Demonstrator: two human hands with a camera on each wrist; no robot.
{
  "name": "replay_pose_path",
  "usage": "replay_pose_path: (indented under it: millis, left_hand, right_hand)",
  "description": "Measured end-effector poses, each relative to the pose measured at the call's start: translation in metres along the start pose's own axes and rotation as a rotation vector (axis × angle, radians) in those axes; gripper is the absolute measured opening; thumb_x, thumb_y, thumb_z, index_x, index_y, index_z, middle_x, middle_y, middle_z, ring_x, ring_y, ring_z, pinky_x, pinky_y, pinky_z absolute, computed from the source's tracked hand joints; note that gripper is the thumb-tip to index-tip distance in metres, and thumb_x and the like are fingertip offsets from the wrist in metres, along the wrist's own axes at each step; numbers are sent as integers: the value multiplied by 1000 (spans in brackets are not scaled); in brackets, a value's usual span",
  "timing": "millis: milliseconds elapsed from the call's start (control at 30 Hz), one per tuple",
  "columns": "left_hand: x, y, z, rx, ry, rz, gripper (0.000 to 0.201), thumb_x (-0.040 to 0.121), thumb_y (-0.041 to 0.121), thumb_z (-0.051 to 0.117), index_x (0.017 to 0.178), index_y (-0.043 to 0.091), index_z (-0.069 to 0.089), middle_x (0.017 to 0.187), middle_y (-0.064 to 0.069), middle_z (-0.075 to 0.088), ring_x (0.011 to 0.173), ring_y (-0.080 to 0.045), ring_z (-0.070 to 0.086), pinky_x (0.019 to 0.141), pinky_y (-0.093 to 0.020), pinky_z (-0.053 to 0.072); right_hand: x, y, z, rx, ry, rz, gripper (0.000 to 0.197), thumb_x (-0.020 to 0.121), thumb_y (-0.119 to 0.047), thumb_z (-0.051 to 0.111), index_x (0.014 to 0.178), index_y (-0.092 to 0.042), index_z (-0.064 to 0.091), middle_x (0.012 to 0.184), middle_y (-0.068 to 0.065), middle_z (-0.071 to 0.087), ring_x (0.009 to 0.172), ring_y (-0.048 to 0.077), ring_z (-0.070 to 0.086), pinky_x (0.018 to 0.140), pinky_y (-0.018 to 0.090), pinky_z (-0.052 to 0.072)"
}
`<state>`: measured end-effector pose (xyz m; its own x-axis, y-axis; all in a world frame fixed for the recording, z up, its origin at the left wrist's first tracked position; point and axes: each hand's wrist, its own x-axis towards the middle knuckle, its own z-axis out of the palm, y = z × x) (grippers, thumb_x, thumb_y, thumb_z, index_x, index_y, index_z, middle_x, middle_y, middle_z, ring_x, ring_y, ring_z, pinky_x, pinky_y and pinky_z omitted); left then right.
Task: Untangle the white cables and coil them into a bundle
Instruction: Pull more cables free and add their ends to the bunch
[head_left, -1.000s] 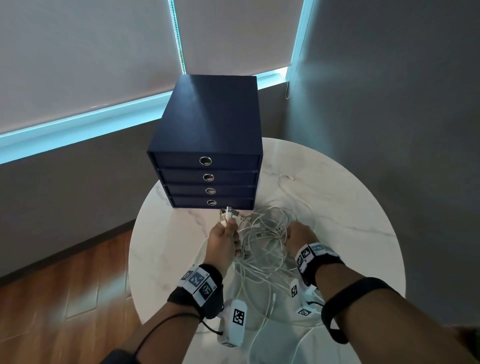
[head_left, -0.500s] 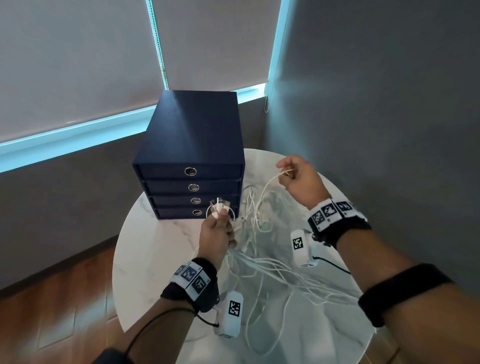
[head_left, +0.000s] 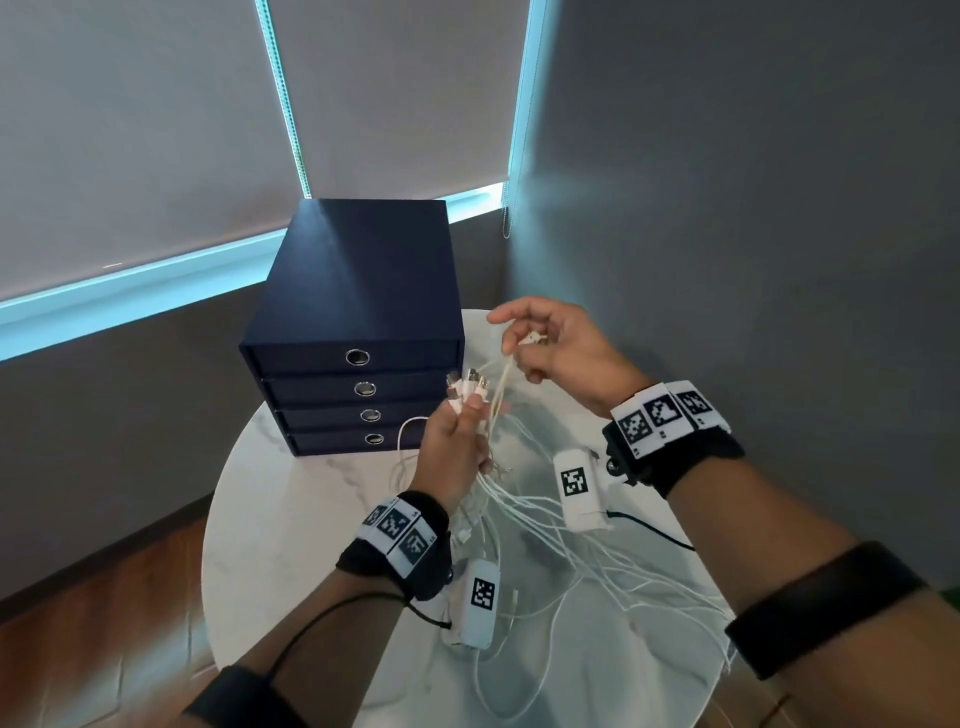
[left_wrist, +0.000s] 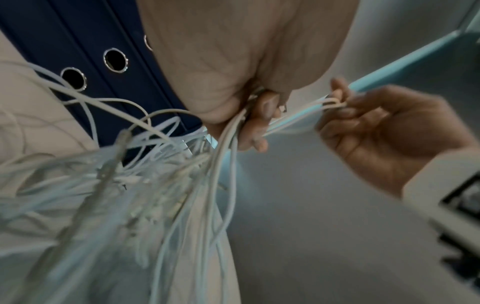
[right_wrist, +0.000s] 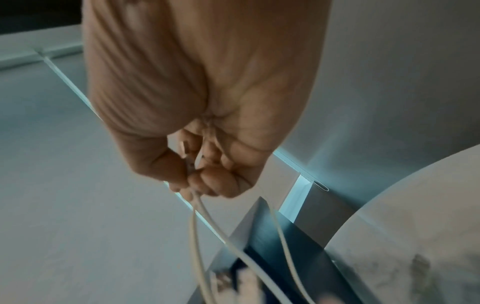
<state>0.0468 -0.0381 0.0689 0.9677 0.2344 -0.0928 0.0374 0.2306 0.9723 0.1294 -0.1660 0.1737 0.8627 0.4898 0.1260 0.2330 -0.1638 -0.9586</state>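
A tangle of thin white cables (head_left: 561, 540) hangs from both hands down onto the round marble table (head_left: 291, 519). My left hand (head_left: 457, 441) grips a bunch of cable ends, their plugs (head_left: 467, 387) sticking up above the fist. The cables (left_wrist: 182, 185) fan out below it in the left wrist view. My right hand (head_left: 550, 348) is raised higher and to the right, pinching a few strands (head_left: 506, 374) that run down to the left hand. In the right wrist view the curled fingers (right_wrist: 207, 181) hold cable strands (right_wrist: 197, 216).
A dark blue four-drawer box (head_left: 358, 332) stands at the back of the table, close to the left hand. A grey wall (head_left: 753, 208) rises right of the table, window blinds (head_left: 130, 130) behind. Wooden floor (head_left: 93, 639) lies to the left.
Both hands have lifted from the pile on the table. The right hand rose with a few strands and came closer to the left, which lifted its bunch of plugs.
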Motion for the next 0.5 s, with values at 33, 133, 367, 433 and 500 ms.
replay_pose_path:
  millis: [33,133,367,433,500]
  left_hand:
    - [-2,-1,1,20,-31,-21,39,107,27,42,111,-9,54,74,3,69,42,-7,35,44,-26,38]
    - [-5,-13,0,103,-101,-52,38,107,26,42,98,-8,57,64,0,62,40,-9,36,45,-27,37]
    - [-8,-43,-24,243,-83,-118,35,107,27,41,80,11,57,76,-17,59,41,-12,40,46,-27,37]
    - [-10,-47,-28,265,-89,-130,30,107,25,41,86,10,56,79,-16,61,41,-10,41,44,-27,38]
    - [-10,-49,-30,296,-78,-132,29,107,23,40,89,8,57,79,-10,64,41,-7,42,43,-26,39]
  right_hand:
    - [3,-4,-3,5,50,-30,48,77,19,49,108,-12,69,84,6,61,51,6,46,49,23,40]
    - [12,-14,-16,-20,237,-91,46,77,16,50,102,-16,72,83,-1,63,50,-1,45,50,15,38]
    - [40,-52,-78,395,792,-199,23,73,5,56,78,-13,69,61,-2,59,40,8,39,39,19,32]
    - [43,-67,-97,528,910,-299,19,68,5,54,76,-10,64,65,6,58,38,11,40,39,19,32]
    - [42,-74,-110,626,994,-345,21,73,11,50,79,-7,58,66,10,56,37,14,41,41,21,33]
